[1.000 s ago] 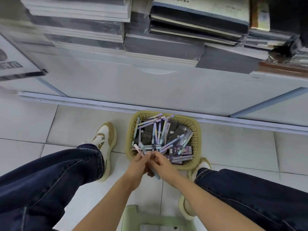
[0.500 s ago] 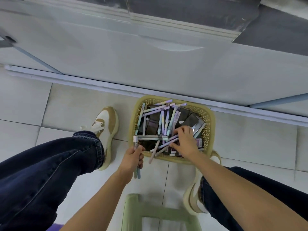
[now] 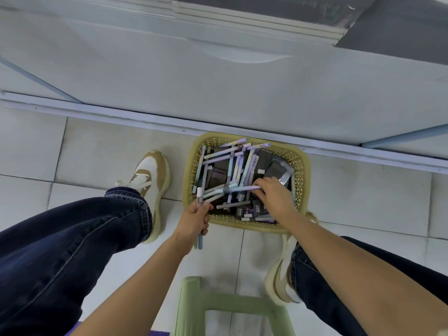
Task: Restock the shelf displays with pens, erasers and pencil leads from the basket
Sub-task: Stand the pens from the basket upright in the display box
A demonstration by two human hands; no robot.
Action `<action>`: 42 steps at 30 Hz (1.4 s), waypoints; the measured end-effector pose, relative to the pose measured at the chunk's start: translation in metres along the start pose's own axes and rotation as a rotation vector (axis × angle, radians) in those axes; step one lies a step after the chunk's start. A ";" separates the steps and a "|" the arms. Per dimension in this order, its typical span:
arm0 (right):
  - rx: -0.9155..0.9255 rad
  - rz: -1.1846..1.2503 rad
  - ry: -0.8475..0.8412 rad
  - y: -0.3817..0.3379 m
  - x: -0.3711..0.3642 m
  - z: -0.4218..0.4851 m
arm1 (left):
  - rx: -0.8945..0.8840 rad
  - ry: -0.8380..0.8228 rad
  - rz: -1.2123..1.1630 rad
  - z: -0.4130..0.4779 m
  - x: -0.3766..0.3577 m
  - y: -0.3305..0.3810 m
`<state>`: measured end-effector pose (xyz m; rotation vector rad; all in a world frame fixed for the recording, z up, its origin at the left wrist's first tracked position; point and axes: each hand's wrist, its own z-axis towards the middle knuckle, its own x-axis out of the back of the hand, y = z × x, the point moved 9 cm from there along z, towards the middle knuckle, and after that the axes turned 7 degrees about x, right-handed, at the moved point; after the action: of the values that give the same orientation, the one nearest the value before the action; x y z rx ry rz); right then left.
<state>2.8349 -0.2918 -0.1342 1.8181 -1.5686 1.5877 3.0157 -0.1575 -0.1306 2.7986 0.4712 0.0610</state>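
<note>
Pens upright through left grip

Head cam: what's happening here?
A person is sorting through a yellow basket on the floor by a white shelf unit. The left hand grips a bundle of pens at the basket's near-left corner. The right hand is inside the basket, fingertips on the loose pens lying over dark packets; whether it has gripped one is unclear.
</note>
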 end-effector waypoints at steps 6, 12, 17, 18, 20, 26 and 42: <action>-0.071 0.415 -0.043 -0.001 0.012 -0.006 | -0.050 -0.031 -0.067 -0.006 -0.018 0.013; -0.002 0.829 -0.236 -0.057 -0.004 -0.020 | -0.164 -0.067 -0.163 -0.019 -0.048 0.039; -0.072 0.981 -0.307 -0.056 -0.013 -0.035 | -0.234 0.182 -0.207 -0.025 -0.025 0.051; -0.069 0.995 -0.327 -0.056 -0.015 -0.040 | -0.245 0.200 -0.222 -0.027 -0.021 0.052; -0.039 0.995 -0.336 -0.059 -0.014 -0.047 | -0.259 0.200 -0.206 -0.030 -0.019 0.055; -0.028 1.042 -0.305 -0.079 0.014 -0.061 | -0.353 0.070 -0.101 -0.062 -0.040 0.073; 0.230 0.951 0.462 -0.158 0.303 -0.113 | -0.871 -0.063 0.137 -0.293 -0.070 0.174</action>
<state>2.8479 -0.3083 0.2252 0.6188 -2.1857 2.4091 2.9774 -0.2526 0.2017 1.9617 0.1657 0.1627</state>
